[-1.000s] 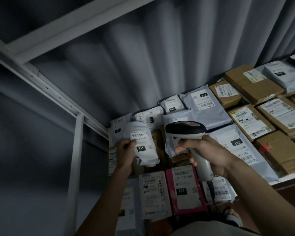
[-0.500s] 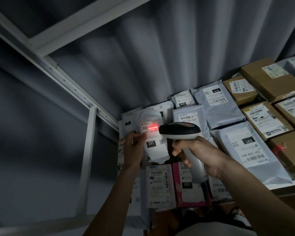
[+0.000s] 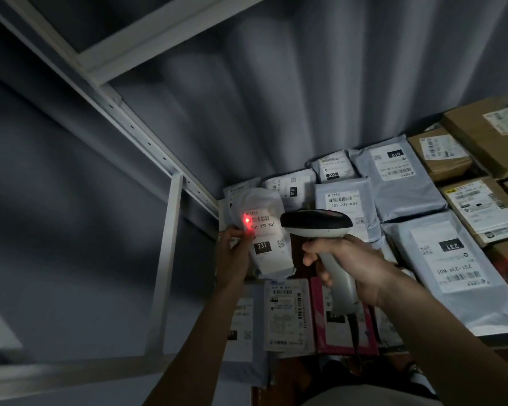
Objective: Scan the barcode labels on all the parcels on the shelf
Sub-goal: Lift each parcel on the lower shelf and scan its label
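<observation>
My left hand (image 3: 234, 253) grips a small white bagged parcel (image 3: 269, 232) by its left edge, tilted up above the shelf's left end. Its label reads 231-239-K01 with a black 231 tag. A red scanner dot glows on the label's left side, beside the barcode. My right hand (image 3: 352, 265) grips the handle of a barcode scanner (image 3: 317, 225) with a black top and grey body. The scanner's head points left at the held parcel, a short way from it. Its cable hangs down below my hand.
Grey mailer bags (image 3: 399, 183) and brown cardboard boxes (image 3: 481, 209) with labels cover the shelf to the right. A pink parcel (image 3: 346, 332) and a white one (image 3: 285, 315) lie at the front. A white metal shelf frame (image 3: 165, 259) stands on the left, with a corrugated wall behind.
The red scan light has slid from the barcode's middle to the label's left edge. The view has shifted right and nearer; both hands keep their grips.
</observation>
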